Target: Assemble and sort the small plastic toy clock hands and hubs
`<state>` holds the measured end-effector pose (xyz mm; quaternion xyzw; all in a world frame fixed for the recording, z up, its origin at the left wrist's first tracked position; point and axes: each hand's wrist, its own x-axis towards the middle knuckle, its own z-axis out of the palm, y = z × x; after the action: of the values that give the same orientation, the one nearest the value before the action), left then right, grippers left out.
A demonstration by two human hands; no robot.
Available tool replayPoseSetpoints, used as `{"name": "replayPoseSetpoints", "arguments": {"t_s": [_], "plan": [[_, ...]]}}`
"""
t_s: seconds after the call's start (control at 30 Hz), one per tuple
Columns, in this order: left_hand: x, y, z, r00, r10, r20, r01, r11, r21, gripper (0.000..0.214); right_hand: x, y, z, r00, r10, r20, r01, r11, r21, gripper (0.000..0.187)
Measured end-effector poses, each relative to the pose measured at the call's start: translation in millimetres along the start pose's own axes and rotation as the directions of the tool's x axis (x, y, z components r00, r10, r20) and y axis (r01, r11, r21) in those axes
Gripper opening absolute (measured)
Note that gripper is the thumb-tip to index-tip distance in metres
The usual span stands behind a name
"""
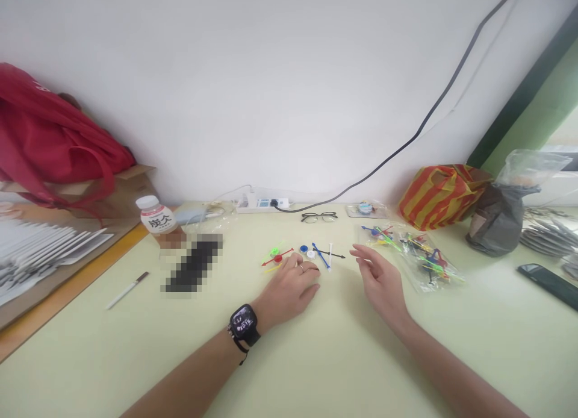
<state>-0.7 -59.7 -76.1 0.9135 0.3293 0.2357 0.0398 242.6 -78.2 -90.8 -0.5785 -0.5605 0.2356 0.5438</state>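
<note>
My left hand point(291, 285), with a black watch point(244, 321) on its wrist, rests low over the table among small plastic pieces. Its fingers are bent, with the thumb apart; I see nothing held. By its fingertips lie a red arrow pointer point(278, 258), a green piece point(274, 252), a blue disc point(304, 249) and a white disc point(310, 255). To their right, a blue arrow point(321, 256), a white stick-like piece point(330, 258) and a black arrow point(336, 255) lie close together. My right hand point(382, 279) is open beside them, fingers stretched leftward, holding nothing.
Clear bags of coloured arrows point(431, 264) lie right of my right hand. Glasses point(320, 217) and a power strip point(262, 205) sit by the wall. A bottle point(158, 219) and a pen point(127, 290) are left; a striped bag point(438, 195) and a dark phone-like object point(548, 284) are right.
</note>
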Motion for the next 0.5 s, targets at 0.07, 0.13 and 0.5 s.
{"name": "replayPoseSetpoints", "arguments": {"t_s": [0.07, 0.13, 0.5], "plan": [[0, 0, 1.1, 1.000, 0.005, -0.008, -0.005, 1.000, -0.018, 0.017, 1, 3, -1, 0.999, -0.034, 0.004, 0.034, 0.999, 0.004, 0.045], [0, 0, 2.1, 1.000, 0.007, -0.005, -0.008, 0.999, -0.038, 0.018, 1, 3, -3, 1.000, -0.028, -0.011, 0.028, 1.000, 0.006, 0.047], [-2, 11, -3.9, 0.980, 0.034, 0.198, -0.007, 0.990, -0.140, 0.055, -3, -12, -14, 0.987, 0.131, -0.098, -0.136, 0.990, -0.041, 0.017]]}}
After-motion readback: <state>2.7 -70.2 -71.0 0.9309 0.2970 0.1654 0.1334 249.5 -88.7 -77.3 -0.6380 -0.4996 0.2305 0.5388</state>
